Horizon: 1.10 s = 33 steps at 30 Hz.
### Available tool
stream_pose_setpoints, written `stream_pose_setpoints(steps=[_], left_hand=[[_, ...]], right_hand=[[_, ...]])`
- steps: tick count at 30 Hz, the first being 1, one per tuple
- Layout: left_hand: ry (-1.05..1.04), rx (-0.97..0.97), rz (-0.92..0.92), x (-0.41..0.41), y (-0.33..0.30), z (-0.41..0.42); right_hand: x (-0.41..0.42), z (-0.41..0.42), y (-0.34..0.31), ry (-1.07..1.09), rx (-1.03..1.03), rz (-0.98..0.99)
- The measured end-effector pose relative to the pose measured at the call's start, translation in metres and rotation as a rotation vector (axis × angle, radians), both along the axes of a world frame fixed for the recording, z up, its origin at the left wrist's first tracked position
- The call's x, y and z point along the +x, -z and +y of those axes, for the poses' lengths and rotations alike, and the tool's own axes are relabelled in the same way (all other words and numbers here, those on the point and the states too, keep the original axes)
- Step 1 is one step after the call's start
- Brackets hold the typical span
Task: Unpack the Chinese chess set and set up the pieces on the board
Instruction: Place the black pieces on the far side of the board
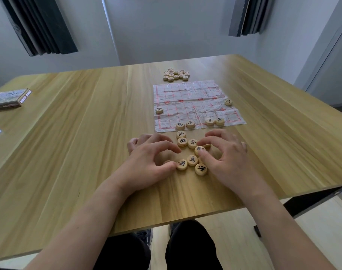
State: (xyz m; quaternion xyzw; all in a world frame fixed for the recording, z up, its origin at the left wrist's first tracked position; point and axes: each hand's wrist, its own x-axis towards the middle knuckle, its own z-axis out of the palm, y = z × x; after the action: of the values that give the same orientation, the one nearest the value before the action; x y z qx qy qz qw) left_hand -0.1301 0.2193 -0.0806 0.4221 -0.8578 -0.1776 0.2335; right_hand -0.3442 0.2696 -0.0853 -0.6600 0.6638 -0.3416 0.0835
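Overhead, two bare hands work a loose cluster of black-lettered pieces [192,160] on a wooden table [88,133], just below a creased paper board [197,106]. The left hand [146,160], fingers curled, touches a piece [182,164] with its thumb. The right hand [226,156] pinches another piece [199,150]. Six pieces sit on the board's near half. A separate pile [176,75] lies beyond it. The set's box [9,98] rests far left; whether anything is inside cannot be told.
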Motion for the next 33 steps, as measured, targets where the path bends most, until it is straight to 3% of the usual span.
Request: stream_pose_setpoints(steps=[6, 10, 20, 27, 33], left_hand=[[-0.037, -0.051, -0.048, 0.013, 0.002, 0.01], [-0.034, -0.073, -0.092, 0.012, 0.004, 0.011], [-0.113, -0.105, 0.061, 0.007, -0.001, -0.003], [-0.334, -0.21, -0.009, -0.023, -0.009, -0.07], [-0.404, -0.172, -0.029, -0.03, 0.007, -0.092]], right_hand=[[0.004, 0.001, 0.002, -0.109, 0.043, 0.208], [0.003, 0.0, 0.003, -0.119, 0.041, 0.212], [0.002, 0.0, -0.002, -0.147, 0.029, 0.036], [0.0, -0.002, -0.002, -0.174, 0.014, -0.047], [-0.003, -0.001, -0.002, -0.086, -0.076, -0.356]])
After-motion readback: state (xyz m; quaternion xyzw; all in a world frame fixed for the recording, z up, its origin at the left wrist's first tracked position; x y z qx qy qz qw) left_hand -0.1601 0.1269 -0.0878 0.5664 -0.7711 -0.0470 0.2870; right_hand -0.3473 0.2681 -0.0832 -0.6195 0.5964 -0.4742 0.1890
